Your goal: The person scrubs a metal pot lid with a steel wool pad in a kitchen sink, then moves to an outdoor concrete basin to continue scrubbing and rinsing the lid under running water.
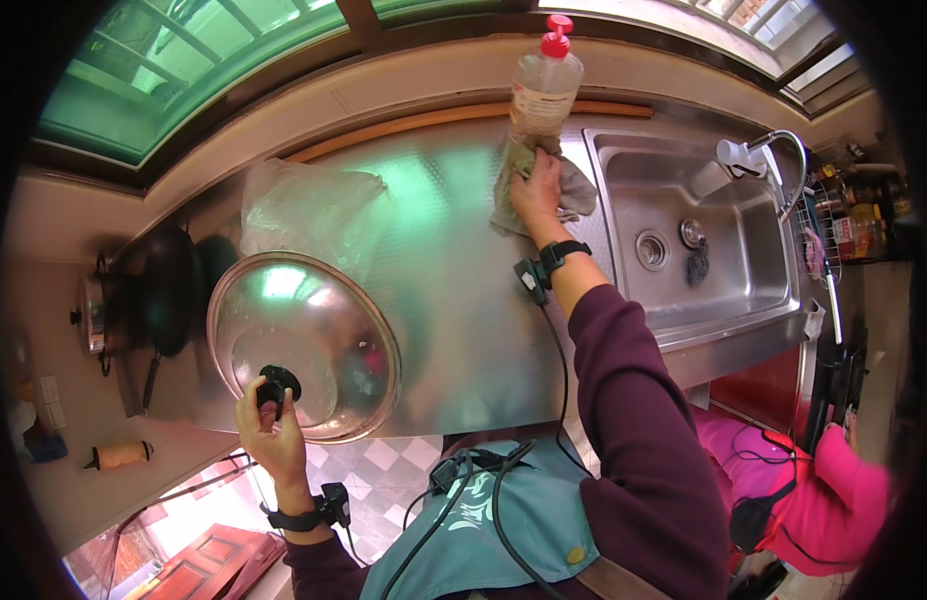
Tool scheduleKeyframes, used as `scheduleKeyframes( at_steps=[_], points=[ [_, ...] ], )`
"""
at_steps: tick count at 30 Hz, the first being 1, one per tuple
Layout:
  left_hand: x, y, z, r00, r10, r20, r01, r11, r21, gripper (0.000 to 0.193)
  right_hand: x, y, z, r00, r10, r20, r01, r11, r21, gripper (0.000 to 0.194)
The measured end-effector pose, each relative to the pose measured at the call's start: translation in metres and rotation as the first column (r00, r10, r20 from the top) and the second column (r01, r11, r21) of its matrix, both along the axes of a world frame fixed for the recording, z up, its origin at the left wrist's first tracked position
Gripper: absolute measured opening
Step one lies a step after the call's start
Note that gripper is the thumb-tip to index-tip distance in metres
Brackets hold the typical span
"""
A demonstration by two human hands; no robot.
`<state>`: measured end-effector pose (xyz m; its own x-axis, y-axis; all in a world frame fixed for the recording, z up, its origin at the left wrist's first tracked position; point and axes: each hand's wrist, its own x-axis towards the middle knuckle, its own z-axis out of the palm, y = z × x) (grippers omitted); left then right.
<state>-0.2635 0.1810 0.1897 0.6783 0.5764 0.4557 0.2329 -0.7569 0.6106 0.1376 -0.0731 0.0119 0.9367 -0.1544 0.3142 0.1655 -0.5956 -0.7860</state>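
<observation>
My left hand [272, 431] grips the black knob [279, 384] of a large round metal pan lid [343, 315], which is held tilted at the front left of the stainless steel counter [463, 337]. Out at the back of the counter, left of the sink, my right hand [538, 187] is on a crumpled grey-green cloth [580, 187]. Just behind the cloth stands a clear pump bottle [542, 94] with a red top. A crumpled translucent plastic bag [306, 199] lies behind the lid.
A steel sink [703, 300] with a faucet [741, 156] and a dark scrubber [697, 262] is at right. Dark pans [171, 292] and a lidded pot [92, 311] stand at left. A wooden strip [403, 127] runs along the back. Another person in pink [801, 495] is at lower right.
</observation>
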Motion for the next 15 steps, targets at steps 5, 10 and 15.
scheduleKeyframes(
  at_steps=[5,10,15],
  points=[
    [0.001,-0.026,-0.001,0.999,-0.032,-0.014,0.032,0.999,-0.002,0.038,0.0,-0.032,0.017,0.953,0.194,-0.234,-0.279,0.863,-0.421,0.059],
    [-0.006,-0.035,0.001,0.998,-0.061,0.019,0.061,0.998,0.006,0.039,-0.009,-0.114,0.027,0.992,-0.091,-0.089,0.017,0.786,-0.618,0.048],
    [-0.023,-0.017,0.002,0.995,-0.08,0.065,0.081,0.997,-0.013,0.04,-0.109,-0.154,0.004,0.976,-0.013,-0.216,-0.112,0.824,-0.555,0.054]
  ],
)
